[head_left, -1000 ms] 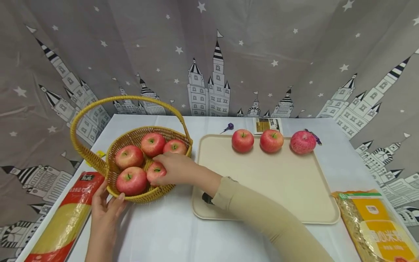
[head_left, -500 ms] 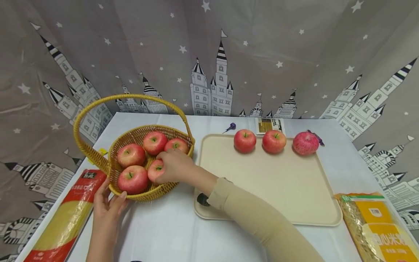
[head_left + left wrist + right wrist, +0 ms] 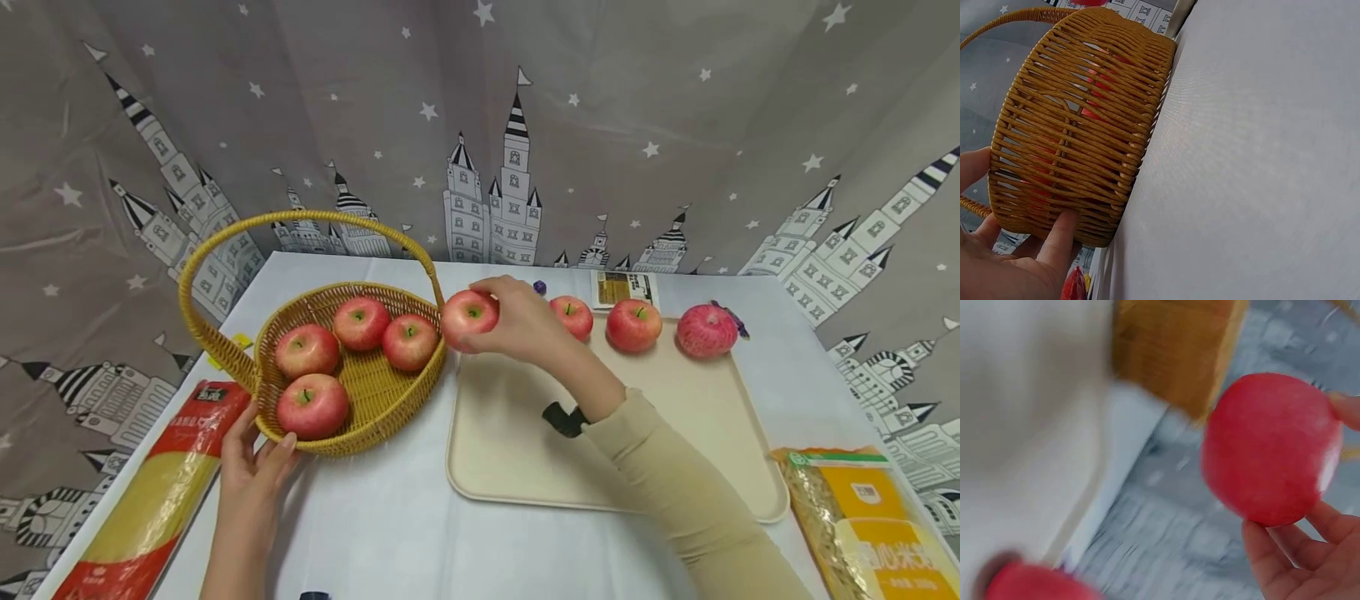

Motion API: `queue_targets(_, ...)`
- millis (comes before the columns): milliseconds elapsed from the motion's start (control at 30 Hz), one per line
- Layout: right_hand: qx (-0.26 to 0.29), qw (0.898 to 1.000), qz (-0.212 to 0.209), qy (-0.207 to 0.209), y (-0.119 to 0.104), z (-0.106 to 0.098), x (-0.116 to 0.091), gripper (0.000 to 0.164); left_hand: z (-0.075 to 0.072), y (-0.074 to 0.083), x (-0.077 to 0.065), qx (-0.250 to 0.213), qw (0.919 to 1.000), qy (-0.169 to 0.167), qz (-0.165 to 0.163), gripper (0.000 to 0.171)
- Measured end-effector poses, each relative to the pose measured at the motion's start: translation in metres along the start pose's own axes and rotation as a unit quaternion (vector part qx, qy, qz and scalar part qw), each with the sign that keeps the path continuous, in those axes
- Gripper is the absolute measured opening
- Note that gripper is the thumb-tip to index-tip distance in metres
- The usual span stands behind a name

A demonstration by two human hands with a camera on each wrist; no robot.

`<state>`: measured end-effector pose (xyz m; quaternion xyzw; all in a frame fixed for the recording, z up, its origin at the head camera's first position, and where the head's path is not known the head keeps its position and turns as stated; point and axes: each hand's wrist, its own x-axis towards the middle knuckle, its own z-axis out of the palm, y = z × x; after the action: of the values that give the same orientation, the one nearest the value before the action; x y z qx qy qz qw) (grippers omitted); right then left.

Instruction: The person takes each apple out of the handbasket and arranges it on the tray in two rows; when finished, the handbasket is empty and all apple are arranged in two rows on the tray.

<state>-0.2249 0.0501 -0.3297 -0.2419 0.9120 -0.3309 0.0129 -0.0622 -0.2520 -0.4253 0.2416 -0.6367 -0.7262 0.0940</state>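
My right hand (image 3: 521, 325) pinches a red apple (image 3: 468, 321) between thumb and fingertips, above the tray's back left corner, just right of the basket. In the right wrist view this apple (image 3: 1272, 450) is held clear of the surface. My left hand (image 3: 251, 479) grips the front left edge of a yellow woven basket (image 3: 371, 396) with a tall handle. Several red apples lie in it, such as one at its front (image 3: 312, 406). In the left wrist view, fingers (image 3: 1060, 240) press on the basket's wall (image 3: 1072, 137).
A beige tray (image 3: 517, 450) bears two apples (image 3: 633, 325) and a pink, net-textured round thing (image 3: 707, 331) along its back edge. A red noodle packet (image 3: 161, 492) lies left, a yellow packet (image 3: 862, 517) right, and a small sachet (image 3: 624, 289) behind.
My right hand has lifted the apple out of the basket and carried it right and back, over the tray's corner. My left hand keeps its grip on the basket.
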Motion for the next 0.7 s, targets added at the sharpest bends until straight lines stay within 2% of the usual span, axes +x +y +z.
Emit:
queue_targets(167, -0.019, 0.997, 0.066, -0.021, 0.047, 0.005, 0.015, 0.067, 0.000, 0.000, -0.001, 0.005, 1.0000, -0.001, 0.007, 0.072)
queue_targets(333, -0.030, 0.994, 0.095, -0.039, 0.068, 0.023, 0.029, 0.070, 0.002, 0.000, -0.002, 0.002, 0.9999, -0.009, 0.006, 0.073)
queue_targets(500, -0.034, 0.996, 0.079, -0.011, 0.066, 0.034, 0.035, 0.070, 0.001, 0.000, -0.002, 0.003, 1.0000, -0.005, 0.007, 0.073)
queue_targets(600, -0.038, 0.997, 0.059, 0.023, 0.057, 0.034, 0.029, 0.066, 0.000, 0.001, -0.002, 0.001, 1.0000, -0.005, 0.005, 0.075)
queue_targets(700, -0.017, 0.998, 0.028, 0.053, 0.037, 0.032, 0.015, 0.055, -0.001, 0.001, -0.002, 0.001, 0.9999, -0.009, 0.010, 0.075)
